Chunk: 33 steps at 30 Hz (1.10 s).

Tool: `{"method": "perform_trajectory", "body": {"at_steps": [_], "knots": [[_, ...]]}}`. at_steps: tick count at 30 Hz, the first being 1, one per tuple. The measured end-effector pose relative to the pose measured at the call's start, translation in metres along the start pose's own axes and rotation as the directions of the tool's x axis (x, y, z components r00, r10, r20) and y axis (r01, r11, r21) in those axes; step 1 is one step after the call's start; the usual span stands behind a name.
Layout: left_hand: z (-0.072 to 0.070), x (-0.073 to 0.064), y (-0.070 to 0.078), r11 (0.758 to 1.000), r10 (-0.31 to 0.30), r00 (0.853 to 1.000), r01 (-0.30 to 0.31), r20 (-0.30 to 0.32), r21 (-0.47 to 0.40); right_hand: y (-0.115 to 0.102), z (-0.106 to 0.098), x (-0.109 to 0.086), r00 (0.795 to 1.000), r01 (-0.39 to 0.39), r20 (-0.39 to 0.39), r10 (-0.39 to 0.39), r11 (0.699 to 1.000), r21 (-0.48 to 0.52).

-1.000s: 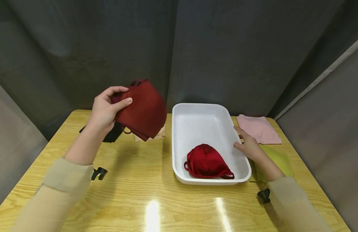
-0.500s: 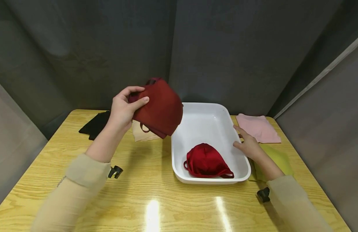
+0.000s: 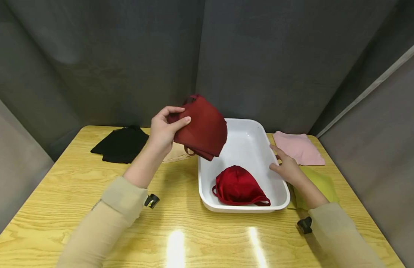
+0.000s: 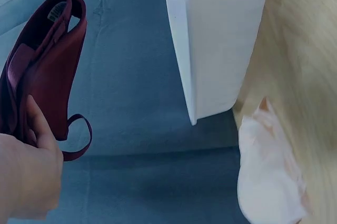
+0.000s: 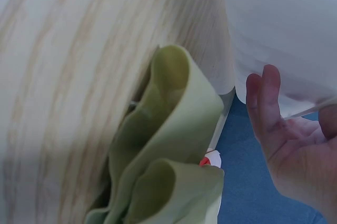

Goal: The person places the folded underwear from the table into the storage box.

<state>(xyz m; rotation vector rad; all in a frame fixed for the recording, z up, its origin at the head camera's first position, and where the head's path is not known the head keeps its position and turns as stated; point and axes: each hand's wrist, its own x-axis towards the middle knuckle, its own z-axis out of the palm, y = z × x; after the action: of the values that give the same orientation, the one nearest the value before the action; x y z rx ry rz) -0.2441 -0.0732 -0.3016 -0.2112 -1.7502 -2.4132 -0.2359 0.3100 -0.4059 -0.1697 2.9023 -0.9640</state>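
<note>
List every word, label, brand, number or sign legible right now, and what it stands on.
No text can be read in any view.
Label inside the dark red garment held by the left hand: faint marks, too small and blurred to read.
White tray: no lettering shows.

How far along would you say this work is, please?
Apparently done: the shiny red cloth lies in the tray. In hand: the left hand grips the dark red cloth in the air; the right hand holds the tray's rim. Possibly left: the black cloth, beige cloth, pink cloth and green cloth, on the table.
</note>
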Motion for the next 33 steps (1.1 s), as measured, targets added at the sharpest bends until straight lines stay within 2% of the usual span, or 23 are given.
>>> {"method": "perform_trajectory", "body": {"at_steps": [12,19,28,33], "knots": [[0.018,0.006,-0.027,0.999,-0.049,0.996,0.048,-0.075,-0.02,0.002,-0.001,-0.002,1.0,0.008,-0.01,-0.008,1.0,-0.008],[0.027,0.01,-0.044,0.997,-0.044,0.998,0.041,-0.045,-0.068,0.002,-0.001,-0.003,1.0,0.003,-0.006,-0.003,1.0,-0.005],[0.034,0.014,-0.061,0.998,-0.061,0.998,0.06,-0.028,-0.03,-0.001,-0.001,-0.005,1.0,0.022,-0.021,-0.023,1.0,-0.015],[0.038,0.015,-0.069,0.995,-0.091,0.996,0.09,-0.017,-0.03,-0.003,-0.001,-0.005,0.999,0.022,-0.024,-0.023,1.0,-0.02]]}}
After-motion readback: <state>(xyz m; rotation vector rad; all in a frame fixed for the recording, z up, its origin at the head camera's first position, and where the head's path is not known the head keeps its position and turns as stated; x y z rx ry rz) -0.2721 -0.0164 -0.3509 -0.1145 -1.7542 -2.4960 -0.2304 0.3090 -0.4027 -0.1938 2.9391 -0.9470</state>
